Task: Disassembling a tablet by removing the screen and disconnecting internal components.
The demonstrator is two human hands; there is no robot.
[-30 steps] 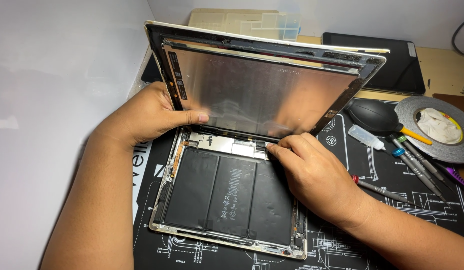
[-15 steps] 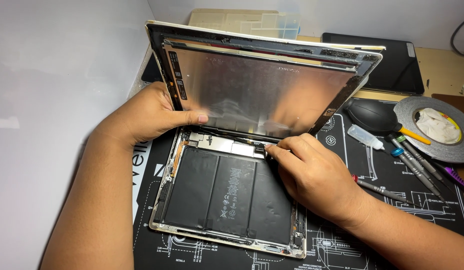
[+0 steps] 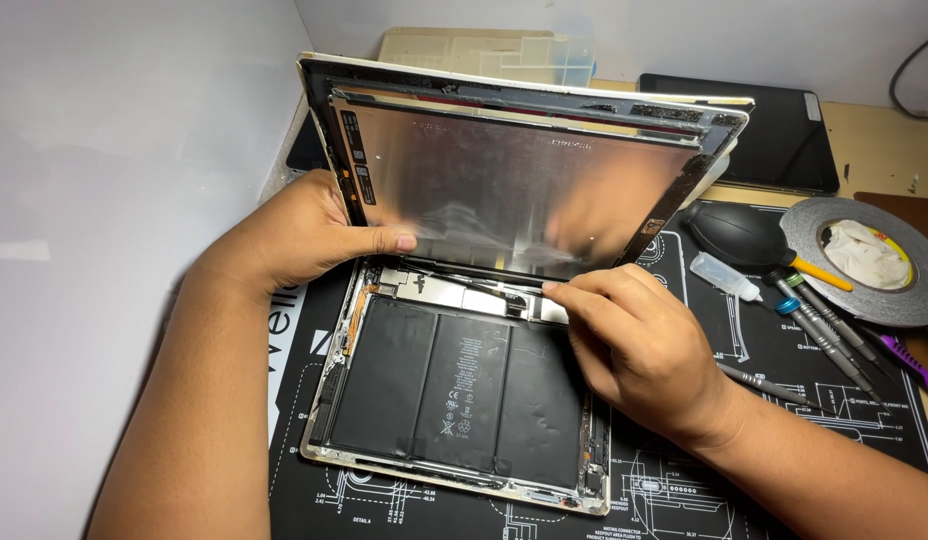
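Note:
An opened tablet body lies on a black repair mat, its black battery cells exposed. The screen panel stands tilted up over the far edge, its silver back facing me. My left hand holds the panel's left edge, thumb pressed on the silver back. My right hand rests over the body's upper right, fingertips pinched at the ribbon connector on the metal strip below the panel.
To the right lie a black air blower, a small clear bottle, several screwdrivers, a tape roll and a purple tool. A dark tablet and a clear plastic tray sit behind. A white wall panel stands at left.
My right hand's fingertips have shifted slightly left along the metal strip toward the connector. The left hand and the panel stay as they were.

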